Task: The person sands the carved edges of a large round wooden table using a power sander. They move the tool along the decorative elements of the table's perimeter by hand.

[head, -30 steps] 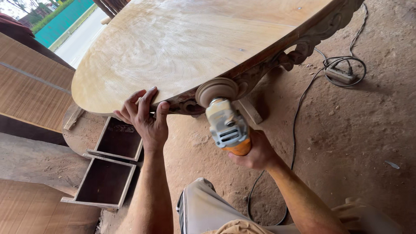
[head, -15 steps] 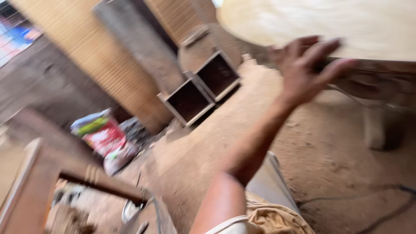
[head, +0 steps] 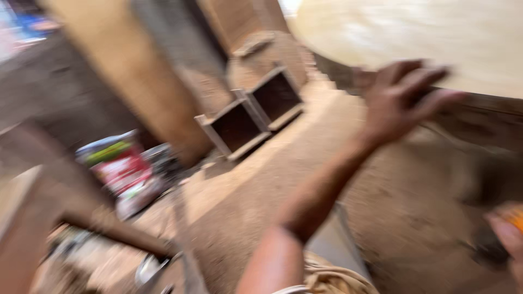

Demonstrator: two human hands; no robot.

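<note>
Plainly, the head view is heavily blurred, so only the larger shapes can be trusted. The left hand (head: 400, 98) is stretched out with its fingers spread apart, laid against the edge of the pale, rounded wooden desk top (head: 414, 38) at the upper right; it grips nothing. The right hand (head: 506, 239) shows only as a sliver at the lower right edge, next to a patch of orange that seems to belong to an orange-and-grey power tool (head: 515, 215). Whether that hand is closed around the tool cannot be told, as most of both lies out of frame.

The risk here, as I judge it, comes from the gaze pointing away from the tool towards the dusty earth floor (head: 261, 190), the two open dark wooden boxes (head: 250, 111) and the red and green bags (head: 117, 163) on the left. A tool that is not watched, close to the carved dark edge below the top (head: 490, 117), could gouge the wood or slip towards the outstretched left arm. The spread hand also sits on the very edge being worked.

The tool's direction and long axis cannot be read from this scrap. The desk top's long axis runs from the upper middle towards the right edge, its rounded end pointing left.
</note>
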